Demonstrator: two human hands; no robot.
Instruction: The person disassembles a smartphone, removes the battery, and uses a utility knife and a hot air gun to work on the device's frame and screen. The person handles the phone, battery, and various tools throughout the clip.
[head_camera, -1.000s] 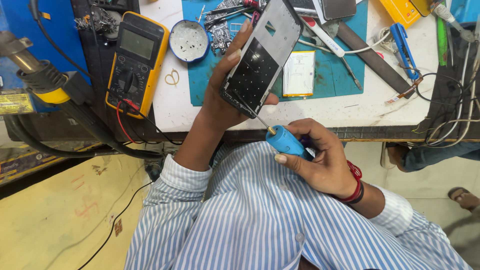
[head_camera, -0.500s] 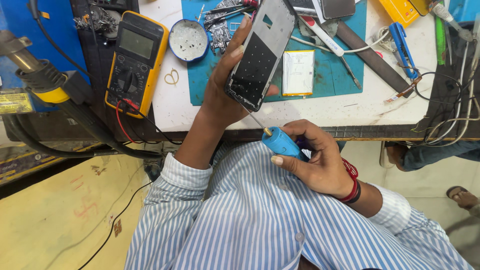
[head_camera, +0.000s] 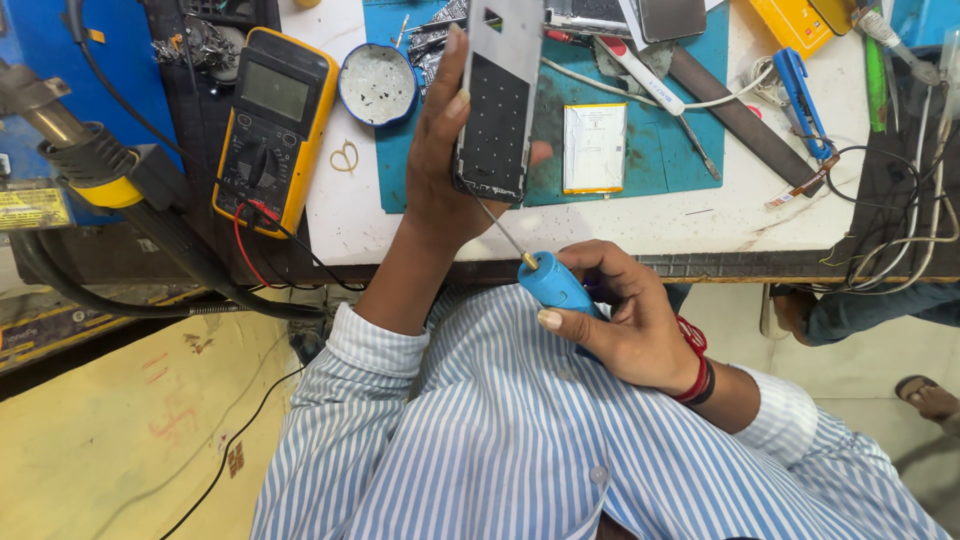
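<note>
The left hand (head_camera: 440, 170) grips an opened phone (head_camera: 497, 100) (back off). The right hand (head_camera: 625, 320) clasps a blue screwdriver (head_camera: 553, 285), its tip touching the phone's lower edge.

White worktable (head_camera: 700, 225), teal mat (head_camera: 640, 170), yellow floor (head_camera: 120, 430)

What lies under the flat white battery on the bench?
The battery rests on a teal mat, which lies on the white benchtop. Whatever the mat hides directly beneath the battery cannot be seen.

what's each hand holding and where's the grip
The left hand grips the opened phone by its long edges near the lower end. The right hand holds the blue screwdriver by its handle.
</note>
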